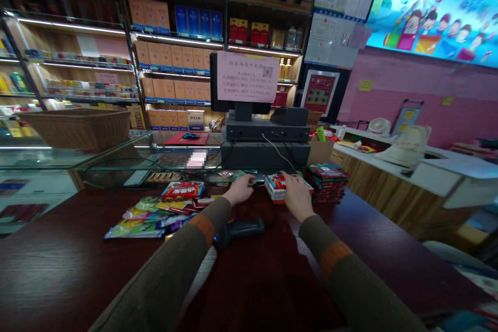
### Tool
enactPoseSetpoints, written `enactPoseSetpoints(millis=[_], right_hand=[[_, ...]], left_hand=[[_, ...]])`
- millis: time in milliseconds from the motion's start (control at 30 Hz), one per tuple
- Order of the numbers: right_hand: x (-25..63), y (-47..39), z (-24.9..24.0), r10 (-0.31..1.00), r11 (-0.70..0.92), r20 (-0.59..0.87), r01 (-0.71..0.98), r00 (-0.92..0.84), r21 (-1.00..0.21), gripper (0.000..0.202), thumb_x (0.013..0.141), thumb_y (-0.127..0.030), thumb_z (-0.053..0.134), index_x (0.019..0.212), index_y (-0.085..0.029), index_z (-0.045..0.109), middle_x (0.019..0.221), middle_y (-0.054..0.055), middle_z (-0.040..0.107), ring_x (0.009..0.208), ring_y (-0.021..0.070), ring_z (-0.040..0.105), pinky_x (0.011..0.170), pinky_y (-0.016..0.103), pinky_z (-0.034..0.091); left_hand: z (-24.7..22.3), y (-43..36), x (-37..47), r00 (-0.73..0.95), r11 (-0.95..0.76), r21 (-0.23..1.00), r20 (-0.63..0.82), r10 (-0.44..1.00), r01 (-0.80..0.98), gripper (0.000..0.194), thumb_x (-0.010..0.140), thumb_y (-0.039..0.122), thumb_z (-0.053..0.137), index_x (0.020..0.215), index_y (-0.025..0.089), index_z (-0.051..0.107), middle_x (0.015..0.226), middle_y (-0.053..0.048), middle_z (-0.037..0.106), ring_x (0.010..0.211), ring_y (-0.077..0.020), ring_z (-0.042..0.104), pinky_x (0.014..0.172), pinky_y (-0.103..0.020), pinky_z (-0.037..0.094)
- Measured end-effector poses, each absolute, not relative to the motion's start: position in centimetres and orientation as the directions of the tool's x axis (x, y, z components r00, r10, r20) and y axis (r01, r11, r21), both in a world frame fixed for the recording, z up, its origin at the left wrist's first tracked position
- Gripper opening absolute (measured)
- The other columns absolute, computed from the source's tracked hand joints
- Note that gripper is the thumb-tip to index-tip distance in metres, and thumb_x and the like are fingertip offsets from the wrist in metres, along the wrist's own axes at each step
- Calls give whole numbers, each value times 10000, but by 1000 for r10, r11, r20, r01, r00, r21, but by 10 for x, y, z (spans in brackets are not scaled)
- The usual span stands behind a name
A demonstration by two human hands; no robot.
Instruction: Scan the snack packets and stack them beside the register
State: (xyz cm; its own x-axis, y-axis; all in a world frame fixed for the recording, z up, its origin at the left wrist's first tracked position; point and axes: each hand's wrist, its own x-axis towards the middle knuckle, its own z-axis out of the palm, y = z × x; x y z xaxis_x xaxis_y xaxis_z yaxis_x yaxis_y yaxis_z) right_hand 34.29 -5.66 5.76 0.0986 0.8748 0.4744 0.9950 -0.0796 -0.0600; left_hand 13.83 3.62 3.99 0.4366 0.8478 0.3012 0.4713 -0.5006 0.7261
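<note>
My right hand (298, 196) rests on top of a red and white box (275, 187), its fingers reaching over the top. To the left, my left hand (240, 190) is over the counter's back part, near small green and red packets (226, 173); its fingers are bent and whether they touch anything is unclear. Below my left hand a dark handheld scanner (241, 229) lies on the dark red table. Colourful snack packets (142, 220) are spread at the left, with another red box (183, 189) behind them. A stack of dark red and green packets (330, 184) stands right of my right hand.
Behind the table, a glass counter (155, 154) carries a monitor with a paper sign (247, 77) and a dark register (265, 153). A wicker basket (81, 128) sits at the left. Cables run across the glass. Shelves of boxes rise behind; a white counter (455, 171) is at the right.
</note>
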Motion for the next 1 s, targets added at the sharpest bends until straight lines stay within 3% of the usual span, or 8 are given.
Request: enactPoseSetpoints(millis=[300,667,900,1000], right_hand=[[288,-37,53,899,65,437,989,1,-135,545,905,-42,377,1416,-121,550,1343,122,645,1210,280,503,998,365,389],[224,-24,55,926,218,351,956,-140,-195,543,882,-40,397,1378,-145,592,1346,94,659,1212,276,543,980,347,423],[187,-12,52,932,293,299,911,-204,-291,566,848,-27,410,1354,-171,617,1319,98,673,1232,248,558,1024,339,420],[175,-3,49,939,310,253,892,-233,-330,547,854,-51,420,1340,-187,633,1284,105,691,1211,249,586,1032,350,429]], left_hand=[[46,29,69,357,-423,723,256,898,546,434,717,-17,546,1063,166,735,1084,-81,768,1018,-196,712,956,-317,535],[46,17,-15,243,-325,729,220,945,603,445,759,13,510,1124,149,723,1128,-78,767,1058,-177,712,950,-280,541],[43,15,-58,153,-250,662,202,967,707,452,774,43,500,1153,166,713,1159,-67,755,1089,-182,687,1002,-295,509],[43,13,-72,88,-195,602,203,975,774,433,805,90,516,1178,200,707,1228,-76,720,1170,-216,643,1091,-378,448]])
